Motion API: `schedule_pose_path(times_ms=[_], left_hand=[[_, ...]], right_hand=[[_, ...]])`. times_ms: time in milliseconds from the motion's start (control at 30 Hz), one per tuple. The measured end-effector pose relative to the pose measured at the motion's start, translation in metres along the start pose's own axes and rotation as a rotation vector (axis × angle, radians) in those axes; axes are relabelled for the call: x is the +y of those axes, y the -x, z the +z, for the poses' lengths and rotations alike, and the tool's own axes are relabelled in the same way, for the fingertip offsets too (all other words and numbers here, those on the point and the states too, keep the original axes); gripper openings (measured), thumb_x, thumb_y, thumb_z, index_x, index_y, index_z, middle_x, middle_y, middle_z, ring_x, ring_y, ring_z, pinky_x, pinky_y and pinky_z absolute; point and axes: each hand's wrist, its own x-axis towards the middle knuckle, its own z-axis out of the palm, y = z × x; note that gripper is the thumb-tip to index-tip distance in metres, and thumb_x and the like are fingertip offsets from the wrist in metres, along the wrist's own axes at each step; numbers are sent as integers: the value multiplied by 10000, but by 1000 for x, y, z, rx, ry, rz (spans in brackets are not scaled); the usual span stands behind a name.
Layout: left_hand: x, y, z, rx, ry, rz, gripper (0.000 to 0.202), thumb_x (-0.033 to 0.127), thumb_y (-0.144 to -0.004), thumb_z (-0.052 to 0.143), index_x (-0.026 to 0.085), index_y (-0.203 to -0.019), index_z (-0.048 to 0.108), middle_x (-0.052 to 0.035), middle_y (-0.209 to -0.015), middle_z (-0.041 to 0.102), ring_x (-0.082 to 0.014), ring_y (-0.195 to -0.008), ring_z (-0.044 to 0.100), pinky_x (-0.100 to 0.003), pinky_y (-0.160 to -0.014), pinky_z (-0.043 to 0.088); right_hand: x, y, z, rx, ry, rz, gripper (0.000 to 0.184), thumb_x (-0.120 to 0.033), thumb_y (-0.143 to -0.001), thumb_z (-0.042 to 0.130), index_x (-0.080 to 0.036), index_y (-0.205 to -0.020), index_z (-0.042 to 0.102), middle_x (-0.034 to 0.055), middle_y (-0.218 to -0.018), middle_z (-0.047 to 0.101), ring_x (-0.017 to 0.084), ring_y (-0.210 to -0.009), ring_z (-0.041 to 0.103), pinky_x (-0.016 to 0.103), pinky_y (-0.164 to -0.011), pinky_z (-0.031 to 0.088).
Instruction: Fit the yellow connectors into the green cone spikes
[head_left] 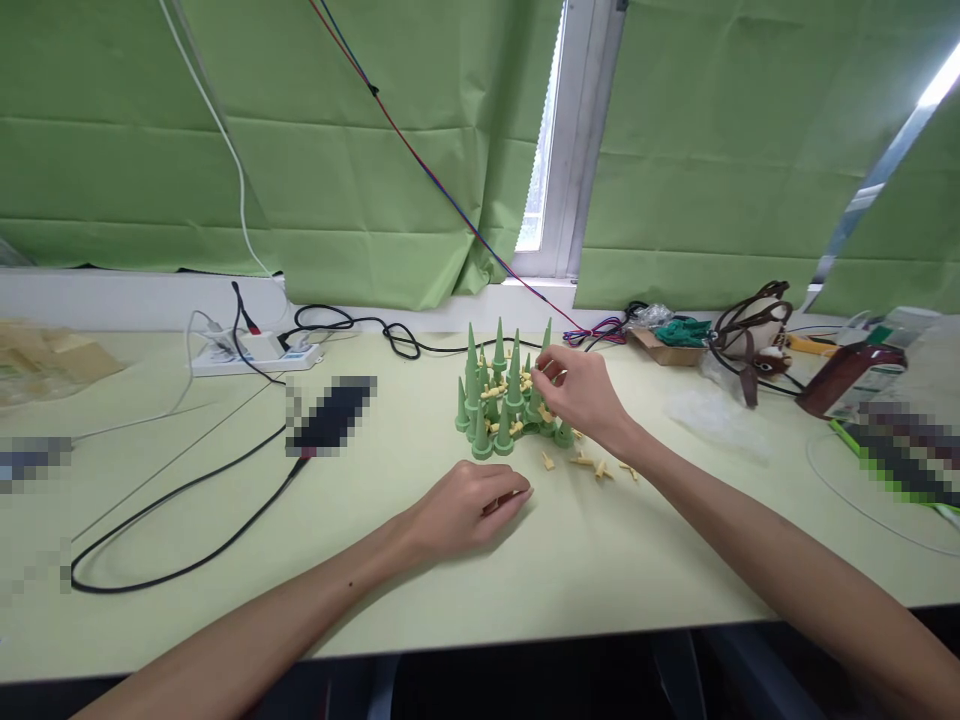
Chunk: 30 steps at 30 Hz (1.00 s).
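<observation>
A cluster of green cone-shaped spikes [495, 400] stands upright on the pale green table [570, 560], with several small yellow pieces among them. My right hand [581, 395] is at the cluster's right side, its fingertips pinched on a small yellow piece [537, 376]. My left hand [469, 508] rests on the table just in front of the cluster, fingers curled loosely under; what they hold, if anything, is hidden. A few loose yellow pieces [596, 465] lie on the table below my right wrist.
A white power strip [255, 352] with plugs sits back left, and black cables [187, 500] loop across the table's left half. A blurred dark device [334, 412] lies left of the cones. Clutter with a cardboard box [664, 350], cords and a dark red object [851, 375] fills the right.
</observation>
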Motion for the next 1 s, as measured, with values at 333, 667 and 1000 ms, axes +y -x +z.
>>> schedule_pose_path(times_ms=[333, 667, 1000], left_hand=[[-2, 3, 3, -56, -12, -23, 232, 170, -967, 436, 153, -859, 640, -17, -683, 603, -111, -594, 518, -239, -569, 364], [-1, 1, 1, -53, -18, -2, 251, 173, -968, 426, 153, -839, 641, -13, -663, 603, -101, -556, 516, -235, -540, 360], [-1, 1, 2, -53, -22, -1, 248, 176, -969, 430, 156, -854, 648, -17, -673, 619, -104, -568, 535, -230, -544, 376]], right_hand=[[5, -10, 6, -52, 23, 29, 86, -151, -817, 543, -183, -770, 608, 13, -669, 678, 145, -534, 607, 251, -590, 431], [7, -19, 10, -44, 32, 30, 115, -141, -820, 520, -183, -746, 598, 20, -651, 660, 153, -538, 596, 261, -597, 429], [6, -25, 9, -48, 45, 17, 132, -131, -832, 524, -175, -738, 604, 43, -690, 672, 179, -626, 632, 277, -646, 433]])
